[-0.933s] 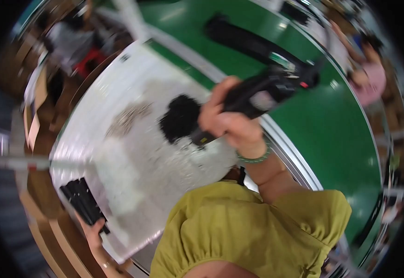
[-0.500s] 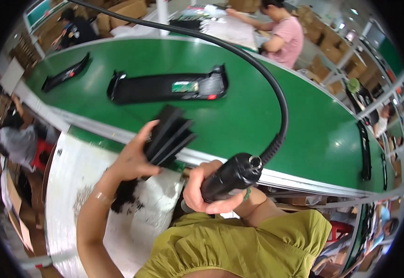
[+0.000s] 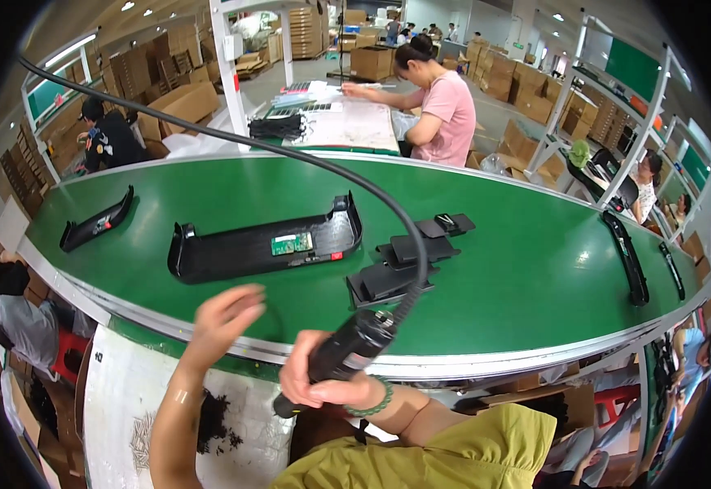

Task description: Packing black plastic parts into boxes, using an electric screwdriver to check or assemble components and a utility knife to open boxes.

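My right hand (image 3: 300,373) is wrapped round a black electric screwdriver (image 3: 350,345), its tip pointing down to the left. A thick black cable (image 3: 290,152) runs from its top, arching over the belt. My left hand (image 3: 226,319) is above the near edge of the green conveyor belt (image 3: 518,285), slightly blurred, fingers stretched out and nothing in them. Beyond it lies a long black plastic housing (image 3: 249,254) with upturned ends and a green circuit board (image 3: 292,244) inside. To its right, several flat black plates (image 3: 384,279) lie in a loose, overlapping row, partly behind the cable.
Another black housing (image 3: 99,218) lies at the belt's left; two more narrow black pieces (image 3: 626,259) are at its right. On the white worktable (image 3: 266,440) are a pile of small dark pieces (image 3: 215,424) and pale sticks (image 3: 141,440). A co-worker in pink (image 3: 446,114) sits across the belt.
My left hand has let go of the stack of black plates, which now lies spread on the belt, and has drawn left. The screwdriver has moved left and down. The view has tilted up.
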The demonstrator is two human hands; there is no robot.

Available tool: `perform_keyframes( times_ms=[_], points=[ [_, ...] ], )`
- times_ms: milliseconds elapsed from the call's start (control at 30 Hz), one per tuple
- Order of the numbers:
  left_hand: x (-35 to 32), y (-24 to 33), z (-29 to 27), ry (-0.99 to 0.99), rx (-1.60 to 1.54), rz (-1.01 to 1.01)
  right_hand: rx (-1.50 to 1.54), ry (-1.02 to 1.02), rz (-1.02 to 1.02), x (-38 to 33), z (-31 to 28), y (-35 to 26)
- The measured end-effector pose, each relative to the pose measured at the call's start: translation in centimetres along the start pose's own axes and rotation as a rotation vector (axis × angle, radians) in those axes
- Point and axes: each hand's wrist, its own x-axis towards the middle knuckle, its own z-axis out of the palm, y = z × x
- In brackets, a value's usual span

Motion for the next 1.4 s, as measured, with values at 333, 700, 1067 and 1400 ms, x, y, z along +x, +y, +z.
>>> perform_keyframes(
  times_ms=[333, 700, 1067, 1400],
  points=[
    [-29.3, -1.7, -1.7, 1.269, -0.172, -0.052, 0.674, 0.396, 0.274, 10.0, 10.3, 13.1],
    [-39.2, 1.2, -2.6, 1.751, -0.300, 0.511, 0.254, -0.136, 1.154, -0.8, 22.5, 23.7],
    [-39.9, 0.7, -2.9, 1.868, -0.080, 0.515, -0.459, -0.988, -0.041, 4.0, 29.9, 29.6],
    [-37.1, 0.4, -3.3, 1.662, -0.161, 0.504, -1.135, -1.479, -0.158, 6.6, 32.9, 33.3]
  ],
)
